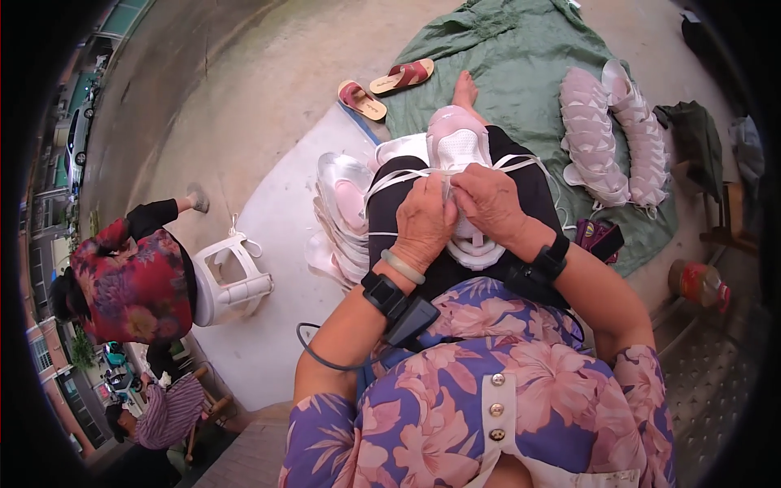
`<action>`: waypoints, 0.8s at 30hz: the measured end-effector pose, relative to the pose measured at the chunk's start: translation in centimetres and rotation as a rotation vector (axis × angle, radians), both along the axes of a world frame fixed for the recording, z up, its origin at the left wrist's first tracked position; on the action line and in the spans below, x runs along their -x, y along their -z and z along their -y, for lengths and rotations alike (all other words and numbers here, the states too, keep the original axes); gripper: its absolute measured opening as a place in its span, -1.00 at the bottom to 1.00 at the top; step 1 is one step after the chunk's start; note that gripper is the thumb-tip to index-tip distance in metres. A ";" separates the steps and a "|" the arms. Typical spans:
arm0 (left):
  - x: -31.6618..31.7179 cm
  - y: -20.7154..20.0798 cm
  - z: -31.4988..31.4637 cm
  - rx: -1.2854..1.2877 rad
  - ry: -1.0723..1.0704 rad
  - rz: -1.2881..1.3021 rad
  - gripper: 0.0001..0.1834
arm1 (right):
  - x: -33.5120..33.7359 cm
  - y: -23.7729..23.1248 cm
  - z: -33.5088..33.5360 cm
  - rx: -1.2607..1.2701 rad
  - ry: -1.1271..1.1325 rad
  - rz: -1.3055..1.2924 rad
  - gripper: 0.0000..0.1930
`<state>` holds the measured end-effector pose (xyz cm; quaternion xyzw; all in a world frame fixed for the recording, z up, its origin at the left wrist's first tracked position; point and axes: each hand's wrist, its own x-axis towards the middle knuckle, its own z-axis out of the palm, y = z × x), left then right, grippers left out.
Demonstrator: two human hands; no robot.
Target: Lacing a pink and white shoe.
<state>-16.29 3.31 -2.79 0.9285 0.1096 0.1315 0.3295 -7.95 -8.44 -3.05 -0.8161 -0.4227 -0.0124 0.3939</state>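
Across my dark-trousered lap lies a pink and white sneaker (460, 134), its toe pointing away from me. White shoelaces (399, 176) run out from it to both sides. My left hand (425, 221) is closed, its fingertips pinching the lace over the shoe's throat. Right beside it, my right hand (495, 205) is closed too, thumb and finger together on the lace. The two hands nearly touch and hide the middle of the lacing. To the left of my lap leans a stack of pale shoe uppers (346, 207).
Two rows of nested pink-white uppers (587, 134) lie on a green cloth (521, 65). Red slippers (407, 76) sit beyond a white sheet (281, 187). At left are a white plastic stool (236, 281) and a seated person (134, 285); at right, a plastic jar (695, 281).
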 end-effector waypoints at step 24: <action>-0.4 1.6 0.1 -0.002 -0.014 0.070 -0.69 | 0.1 -1.2 3.4 0.263 -0.061 0.306 -0.94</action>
